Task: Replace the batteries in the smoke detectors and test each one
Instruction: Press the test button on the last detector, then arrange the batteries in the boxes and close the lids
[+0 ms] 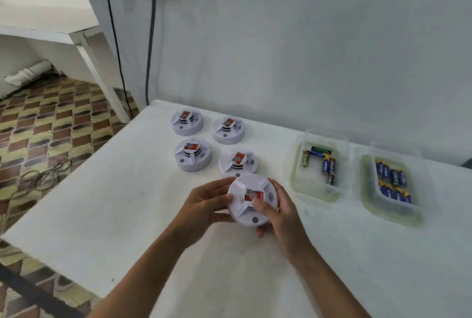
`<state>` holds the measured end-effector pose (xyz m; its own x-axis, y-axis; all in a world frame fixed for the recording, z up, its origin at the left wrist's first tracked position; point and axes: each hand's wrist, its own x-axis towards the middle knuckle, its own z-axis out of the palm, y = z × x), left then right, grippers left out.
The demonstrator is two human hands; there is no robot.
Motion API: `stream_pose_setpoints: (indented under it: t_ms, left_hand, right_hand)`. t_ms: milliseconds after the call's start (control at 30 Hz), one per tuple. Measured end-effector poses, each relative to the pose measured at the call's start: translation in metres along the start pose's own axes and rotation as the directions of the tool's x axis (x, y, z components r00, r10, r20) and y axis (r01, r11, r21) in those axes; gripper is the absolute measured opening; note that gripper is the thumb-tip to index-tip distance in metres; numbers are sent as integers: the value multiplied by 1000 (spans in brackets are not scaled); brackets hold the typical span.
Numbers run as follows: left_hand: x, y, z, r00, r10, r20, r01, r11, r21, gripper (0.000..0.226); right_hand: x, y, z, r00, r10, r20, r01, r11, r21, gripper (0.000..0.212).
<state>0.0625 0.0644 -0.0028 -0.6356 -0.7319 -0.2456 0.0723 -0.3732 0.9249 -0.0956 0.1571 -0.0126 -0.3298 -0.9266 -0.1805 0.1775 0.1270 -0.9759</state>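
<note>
I held 1 white smoke detector [251, 201] in both hands above a white table [107, 202], its face with the red label turned up toward me. My left hand [204, 202] gripped its left edge, fingers curled around the rim. My right hand [278, 211] wrapped its right side, with the thumb [263, 209] pressed on the face just below the red label and the fingers hidden underneath. Beyond the held detector, toward the wall, 4 more smoke detectors [192, 154] sat on the table in 2 rows of 2, each with a red label on top; the nearest one [238, 163] lay just behind the held detector. To the right of the held detector stood 2 clear plastic containers, apart from each other. The nearer container [296, 164] held a loose mix of batteries [327, 164], gold, green and blue. The farther container [367, 190] held blue batteries [394, 182] lying side by side.
</note>
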Motion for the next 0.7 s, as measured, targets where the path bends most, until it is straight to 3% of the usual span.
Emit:
stream_pose_setpoints:
  t_ms: [100, 167, 233, 300, 367, 433, 500, 567, 633, 700]
  left_hand:
    - [13, 28, -8, 995, 7, 101, -14, 998, 68, 43]
    - [25, 46, -12, 989, 10, 144, -22, 997, 77, 41]
    - [42, 66, -17, 988, 4, 155, -19, 995, 100, 35]
    - [59, 81, -17, 989, 3, 150, -24, 989, 144, 32]
    - [75, 96, -14, 984, 3, 177, -33, 985, 170, 29]
    - [91, 107, -12, 984, 16, 180, -52, 979, 196, 26]
    - [114, 117, -12, 985, 62, 161, -102, 961, 257, 25]
    - [139, 116, -19, 982, 167, 94, -191, 858, 477, 29]
    - [160, 110, -30, 948, 302, 103, -270, 587, 763, 32]
    - [176, 101, -41, 928, 314, 203, -311, 346, 885, 35]
  right_hand:
    - [5, -21, 13, 989, -71, -133, 40, 975, -219, 84]
    - [13, -37, 21, 981, -137, -139, 79, 930, -359, 101]
    - [28, -53, 28, 967, -224, -125, 109, 801, -589, 110]
    - [42, -70, 33, 958, -267, -104, 91, 630, -771, 104]
    - [59, -89, 36, 951, -291, -104, 67, 524, -849, 88]
    - [76, -104, 37, 953, -294, -80, 73, 475, -877, 71]
    - [101, -114, 29, 950, -298, -94, 68, 490, -869, 62]
    - [126, -111, 15, 959, -253, -131, 18, 514, -857, 66]
    - [151, -102, 3, 966, -183, -180, -66, 502, -862, 57]
    - [170, -91, -6, 970, -120, -210, -134, 459, -878, 46]
